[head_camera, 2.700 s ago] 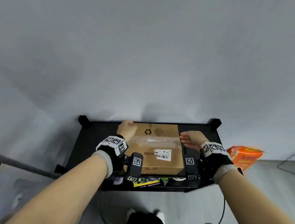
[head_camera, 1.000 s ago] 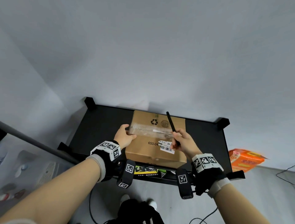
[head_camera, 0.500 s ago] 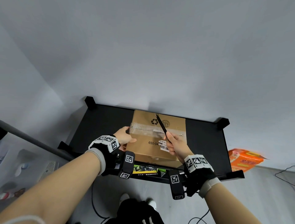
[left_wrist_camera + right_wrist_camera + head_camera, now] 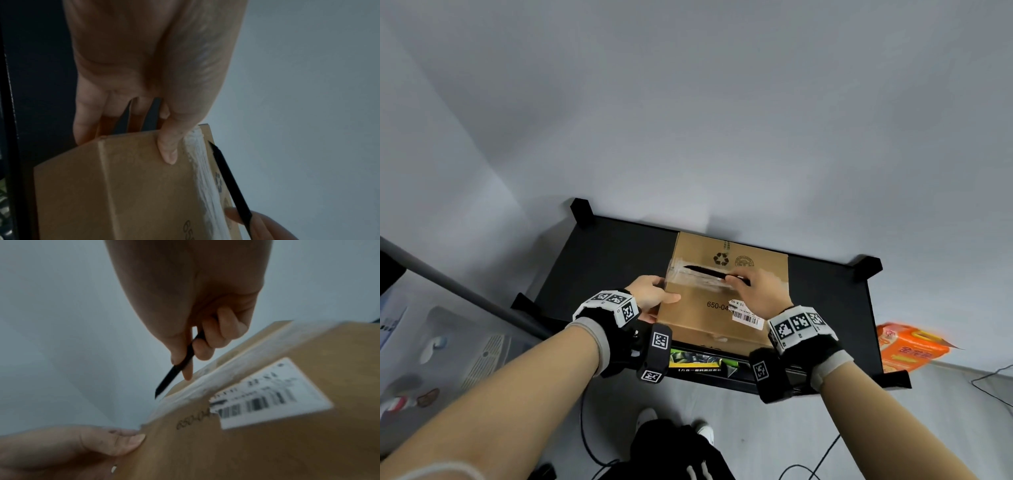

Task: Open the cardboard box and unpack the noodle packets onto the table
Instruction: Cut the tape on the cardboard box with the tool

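A sealed cardboard box (image 4: 698, 322) sits on the black table (image 4: 602, 267), with clear tape (image 4: 702, 279) running along its top seam. My left hand (image 4: 659, 293) grips the box's left edge, thumb (image 4: 168, 152) on top and fingers down the side. My right hand (image 4: 756, 291) holds a thin black pen (image 4: 705, 270) low over the tape, with its tip at the tape's left end. In the right wrist view the pen (image 4: 174, 369) is pinched between thumb and fingers beside the box (image 4: 267, 451). No noodle packets are visible; the box is closed.
An orange pack (image 4: 907, 349) lies on the floor to the right of the table. A green and yellow packet (image 4: 695, 359) shows on a lower shelf under the front edge. A grey rail (image 4: 465, 291) crosses at the left. Cables run along the floor.
My right hand, empty at first, now holds the pen. It has swung the pen from upright down flat along the tape, tip pointing left. The left hand stays on the box's left edge.
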A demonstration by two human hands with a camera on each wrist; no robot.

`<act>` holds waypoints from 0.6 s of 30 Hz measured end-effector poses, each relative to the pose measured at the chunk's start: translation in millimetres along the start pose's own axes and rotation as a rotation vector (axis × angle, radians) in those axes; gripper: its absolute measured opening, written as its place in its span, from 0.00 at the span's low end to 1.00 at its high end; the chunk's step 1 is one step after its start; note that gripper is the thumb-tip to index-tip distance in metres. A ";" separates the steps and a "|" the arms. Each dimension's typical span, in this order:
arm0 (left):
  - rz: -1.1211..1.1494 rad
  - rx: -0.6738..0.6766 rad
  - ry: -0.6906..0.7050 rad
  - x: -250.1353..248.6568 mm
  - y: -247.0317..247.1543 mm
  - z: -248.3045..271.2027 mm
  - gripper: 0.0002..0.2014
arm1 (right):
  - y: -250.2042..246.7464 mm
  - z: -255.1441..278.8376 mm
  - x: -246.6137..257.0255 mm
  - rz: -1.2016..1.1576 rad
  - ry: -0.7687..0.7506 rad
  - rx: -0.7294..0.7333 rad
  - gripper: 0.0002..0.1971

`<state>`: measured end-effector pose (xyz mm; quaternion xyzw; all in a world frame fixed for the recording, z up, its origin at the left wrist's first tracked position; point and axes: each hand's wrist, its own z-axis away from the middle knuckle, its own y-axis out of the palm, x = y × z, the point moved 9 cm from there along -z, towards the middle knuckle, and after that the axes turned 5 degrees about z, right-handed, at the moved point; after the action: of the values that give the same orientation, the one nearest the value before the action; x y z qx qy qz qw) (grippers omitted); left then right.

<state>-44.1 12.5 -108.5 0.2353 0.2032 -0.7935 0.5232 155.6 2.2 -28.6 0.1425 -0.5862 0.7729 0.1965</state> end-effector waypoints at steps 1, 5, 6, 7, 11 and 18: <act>-0.012 0.003 0.001 -0.4 0.2 -0.3 0.26 | -0.6 -3.6 3.7 0.043 0.001 0.009 0.16; -0.054 0.026 -0.012 -0.6 0.6 -3.6 0.23 | -4.5 -11.9 18.3 0.103 0.016 0.010 0.16; -0.052 0.035 -0.016 -0.6 1.2 -4.7 0.21 | -5.1 -12.2 21.7 0.102 0.017 0.010 0.15; -0.044 0.045 -0.020 -0.6 1.9 -5.7 0.20 | -5.1 -13.1 24.1 0.099 0.022 0.010 0.15; -0.039 0.077 -0.032 -2.4 3.4 -8.4 0.20 | -5.4 -15.0 33.5 0.114 0.024 -0.011 0.14; -0.037 0.092 -0.037 -4.6 3.6 -10.7 0.15 | -10.9 -13.4 43.0 0.192 0.029 -0.035 0.14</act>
<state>-37.5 20.6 -114.7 0.2406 0.1613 -0.8157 0.5007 123.0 23.6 -3.5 0.0709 -0.6076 0.7799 0.1324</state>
